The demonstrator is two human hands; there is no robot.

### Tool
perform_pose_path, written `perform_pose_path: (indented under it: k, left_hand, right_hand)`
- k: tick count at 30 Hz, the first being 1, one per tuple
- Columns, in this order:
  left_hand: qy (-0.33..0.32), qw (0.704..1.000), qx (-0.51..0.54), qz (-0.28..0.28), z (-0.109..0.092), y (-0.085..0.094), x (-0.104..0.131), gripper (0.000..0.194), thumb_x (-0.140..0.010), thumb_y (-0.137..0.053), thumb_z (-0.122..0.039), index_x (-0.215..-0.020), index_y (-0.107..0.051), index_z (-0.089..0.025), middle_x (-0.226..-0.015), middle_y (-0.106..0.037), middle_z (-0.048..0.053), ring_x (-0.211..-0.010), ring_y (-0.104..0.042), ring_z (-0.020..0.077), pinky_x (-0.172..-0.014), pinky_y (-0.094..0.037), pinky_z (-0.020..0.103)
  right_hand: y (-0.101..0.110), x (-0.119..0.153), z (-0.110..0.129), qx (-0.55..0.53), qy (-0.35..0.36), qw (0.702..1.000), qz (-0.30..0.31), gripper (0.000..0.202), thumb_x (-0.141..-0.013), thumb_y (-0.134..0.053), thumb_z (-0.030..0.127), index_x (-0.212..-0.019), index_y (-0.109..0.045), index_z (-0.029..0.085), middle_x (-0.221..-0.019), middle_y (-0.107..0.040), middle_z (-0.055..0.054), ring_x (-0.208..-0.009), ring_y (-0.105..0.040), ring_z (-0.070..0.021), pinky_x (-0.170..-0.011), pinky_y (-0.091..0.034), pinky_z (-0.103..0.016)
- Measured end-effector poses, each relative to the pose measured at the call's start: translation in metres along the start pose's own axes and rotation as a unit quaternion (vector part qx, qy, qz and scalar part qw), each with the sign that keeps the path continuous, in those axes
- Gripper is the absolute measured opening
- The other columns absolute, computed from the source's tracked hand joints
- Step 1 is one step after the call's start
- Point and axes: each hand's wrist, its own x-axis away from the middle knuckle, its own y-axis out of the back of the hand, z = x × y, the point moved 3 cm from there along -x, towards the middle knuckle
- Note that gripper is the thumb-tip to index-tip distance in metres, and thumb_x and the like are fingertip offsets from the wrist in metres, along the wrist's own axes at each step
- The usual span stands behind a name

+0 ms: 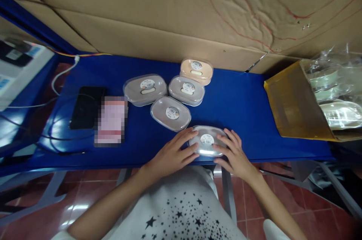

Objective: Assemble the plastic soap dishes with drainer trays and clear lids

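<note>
At the front edge of the blue table, a grey oval plastic box [207,136] with a see-through lid and a round label lies flat. My left hand [177,150] grips its left end, fingertips on the lid's rim. Around the right end curl the fingers of my right hand [233,153]. Just behind it is another grey box [170,113] with a round label. Farther back sit two more grey boxes, one at left [145,89] and one at centre [186,90], both with a pale oval piece on top. A peach-coloured box [196,70] stands behind them.
An open cardboard carton [296,100] at the right holds plastic-wrapped pale items [341,113]. On the left lie a black device [87,107], a blurred pink packet [111,121] and loose cables [53,81]. A brown cardboard wall [158,2] closes off the table's back.
</note>
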Motion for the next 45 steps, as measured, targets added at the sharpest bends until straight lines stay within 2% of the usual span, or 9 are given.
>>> perform_pose_path:
  k: [6, 12, 15, 23, 28, 33, 35, 40, 45]
  left_hand:
    - [0.029, 0.999, -0.018, 0.022, -0.009, 0.001, 0.003, 0.035, -0.109, -0.060, -0.022, -0.144, -0.059, -0.027, -0.157, -0.059, 0.011, -0.151, -0.055, 0.0290, -0.116, -0.060, 0.047]
    - [0.093, 0.982, -0.157, -0.051, 0.014, 0.052, 0.001, 0.039, -0.101, -0.071, -0.021, -0.137, -0.063, -0.030, -0.157, -0.061, 0.011, -0.151, -0.054, 0.0353, -0.124, -0.045, 0.064]
    - [0.136, 0.969, -0.202, -0.032, 0.026, 0.061, 0.002, 0.040, -0.101, -0.070, -0.030, -0.141, -0.063, -0.028, -0.162, -0.056, 0.013, -0.155, -0.046, 0.0416, -0.124, -0.039, 0.070]
    - [0.077, 0.985, -0.153, -0.020, 0.002, 0.045, 0.013, 0.042, -0.109, -0.064, -0.034, -0.150, -0.057, -0.028, -0.144, -0.066, 0.013, -0.129, -0.065, 0.0296, -0.107, -0.054, 0.051]
    - [0.096, 0.989, -0.109, -0.011, 0.017, 0.045, 0.018, 0.061, -0.106, -0.069, -0.041, -0.161, -0.046, -0.026, -0.164, -0.049, 0.018, -0.149, -0.052, 0.0360, -0.116, -0.052, 0.058]
    - [0.062, 0.991, -0.081, 0.085, 0.015, 0.034, 0.012, 0.044, -0.104, -0.071, -0.033, -0.146, -0.060, -0.026, -0.166, -0.050, 0.014, -0.157, -0.045, 0.0353, -0.120, -0.050, 0.058]
    - [0.064, 0.991, -0.078, 0.085, 0.014, 0.032, 0.007, 0.030, -0.105, -0.070, -0.028, -0.135, -0.067, -0.025, -0.156, -0.061, 0.011, -0.155, -0.047, 0.0339, -0.117, -0.052, 0.055]
    - [0.042, 0.996, -0.039, 0.070, 0.012, 0.026, -0.007, 0.028, -0.110, -0.061, -0.035, -0.137, -0.065, -0.025, -0.135, -0.074, 0.006, -0.144, -0.057, 0.0276, -0.114, -0.053, 0.050]
    - [0.058, 0.997, -0.046, 0.005, 0.008, 0.018, -0.007, 0.043, -0.110, -0.061, -0.035, -0.151, -0.056, -0.024, -0.161, -0.053, 0.015, -0.150, -0.052, 0.0296, -0.117, -0.054, 0.049]
  right_hand:
    - [0.012, 0.007, -0.008, -0.015, -0.034, 0.999, -0.013, 0.054, -0.106, -0.067, 0.027, -0.158, -0.053, 0.034, -0.167, -0.052, -0.007, -0.165, -0.033, -0.0336, -0.123, -0.050, -0.059]
    - [0.049, 0.007, -0.061, 0.135, -0.162, 0.973, -0.095, 0.063, -0.107, -0.064, 0.033, -0.166, -0.043, 0.035, -0.177, -0.037, -0.011, -0.168, -0.021, -0.0455, -0.126, -0.023, -0.081]
    - [0.053, -0.019, -0.057, 0.146, -0.181, 0.960, -0.153, 0.074, -0.107, -0.063, 0.038, -0.173, -0.029, 0.034, -0.180, -0.029, -0.013, -0.167, -0.024, -0.0461, -0.126, -0.026, -0.078]
    - [-0.009, -0.101, 0.034, 0.004, 0.023, 0.999, 0.040, 0.066, -0.102, -0.069, 0.054, -0.159, -0.053, 0.026, -0.172, -0.046, -0.011, -0.160, -0.044, -0.0351, -0.129, -0.045, -0.051]
    - [-0.007, -0.085, 0.003, -0.051, -0.054, 0.997, -0.019, 0.061, -0.104, -0.067, 0.046, -0.159, -0.051, 0.026, -0.164, -0.056, -0.012, -0.154, -0.052, -0.0312, -0.121, -0.053, -0.050]
    - [0.011, -0.059, -0.032, 0.069, -0.160, 0.979, -0.104, 0.045, -0.110, -0.057, 0.031, -0.155, -0.056, 0.031, -0.158, -0.062, -0.010, -0.154, -0.051, -0.0352, -0.120, -0.043, -0.064]
    - [0.015, -0.057, -0.022, 0.090, -0.152, 0.977, -0.119, 0.047, -0.110, -0.055, 0.028, -0.157, -0.055, 0.032, -0.159, -0.061, -0.009, -0.155, -0.049, -0.0356, -0.121, -0.041, -0.063]
    - [-0.002, -0.070, 0.032, 0.030, -0.005, 0.999, 0.034, 0.062, -0.110, -0.058, 0.043, -0.168, -0.040, 0.030, -0.147, -0.071, -0.008, -0.140, -0.063, -0.0299, -0.126, -0.039, -0.059]
    - [0.001, -0.068, 0.033, 0.049, -0.032, 0.998, 0.006, 0.052, -0.112, -0.057, 0.041, -0.162, -0.050, 0.032, -0.138, -0.076, -0.005, -0.131, -0.067, -0.0276, -0.122, -0.038, -0.054]
